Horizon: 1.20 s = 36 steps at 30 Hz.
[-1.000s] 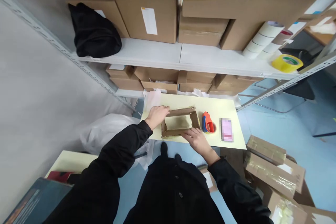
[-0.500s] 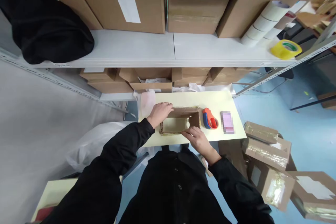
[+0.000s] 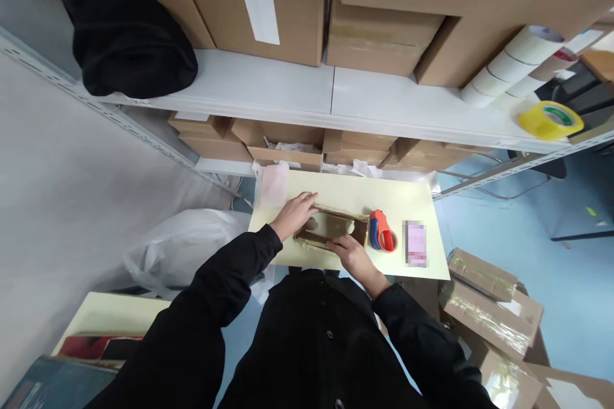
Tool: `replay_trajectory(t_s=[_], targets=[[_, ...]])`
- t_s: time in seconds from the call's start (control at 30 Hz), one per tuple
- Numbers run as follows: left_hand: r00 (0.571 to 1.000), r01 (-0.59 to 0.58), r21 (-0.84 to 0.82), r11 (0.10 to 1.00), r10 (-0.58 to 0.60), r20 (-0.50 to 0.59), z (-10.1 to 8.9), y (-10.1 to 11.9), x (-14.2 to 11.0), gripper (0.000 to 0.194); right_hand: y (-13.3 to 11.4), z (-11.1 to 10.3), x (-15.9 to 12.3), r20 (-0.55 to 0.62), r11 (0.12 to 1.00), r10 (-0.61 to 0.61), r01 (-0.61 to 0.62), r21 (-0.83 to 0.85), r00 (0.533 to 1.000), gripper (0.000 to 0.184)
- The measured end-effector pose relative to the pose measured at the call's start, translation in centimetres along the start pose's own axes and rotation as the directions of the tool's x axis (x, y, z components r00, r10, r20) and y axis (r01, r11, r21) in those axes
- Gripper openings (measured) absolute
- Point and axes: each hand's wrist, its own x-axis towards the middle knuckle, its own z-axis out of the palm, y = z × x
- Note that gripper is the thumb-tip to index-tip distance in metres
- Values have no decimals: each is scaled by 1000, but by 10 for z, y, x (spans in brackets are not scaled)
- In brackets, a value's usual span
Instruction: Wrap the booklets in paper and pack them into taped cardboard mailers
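Note:
A small open cardboard box [image 3: 341,211] with ragged edges rests on the pale yellow table [image 3: 355,190]. A light surface shows inside its opening. My left hand [image 3: 296,213] grips the left end of the box, with fingers over the far rim. At the near rim, toward the right, my right hand [image 3: 354,257] pinches the cardboard, its thumb mostly hidden. Just right of the box, close to its end, lies an orange-and-blue tape dispenser [image 3: 382,230]. Farther right is a blurred pinkish rectangular item [image 3: 416,244].
A grey shelf [image 3: 278,86] crosses above the table, carrying large cartons [image 3: 297,6], a black cloth [image 3: 139,45] and yellow tape [image 3: 549,120]. Taped boxes [image 3: 489,313] are stacked on the floor at right. A white plastic bag [image 3: 187,239] lies at left.
My view has tilted and shifted slightly. Between my hands the box opening looks narrower, with less of its inner far wall showing. Both hands have stayed on the box.

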Motion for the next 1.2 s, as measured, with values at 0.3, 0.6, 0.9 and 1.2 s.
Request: replay_trajectory(t_s=[0.3,0.6,0.9,1.2], targets=[[905,369,-469,803,-425,-15,34,-24,-52,26,24,-5,10,-68,990,4,6,143,998,46],[843,357,-526,772,-509,-176,27,-21,-58,19,24,-19,13,-79,995,-55,61,74,995,42],[982,86,-633,769,-172,-75,44,-20,-90,56,35,-21,6,-107,999,8,-2,52,994,39],[994,-28,-196,980,7,-109,51,-16,-81,24,34,-25,13,-40,993,-74,78,89,996,37]])
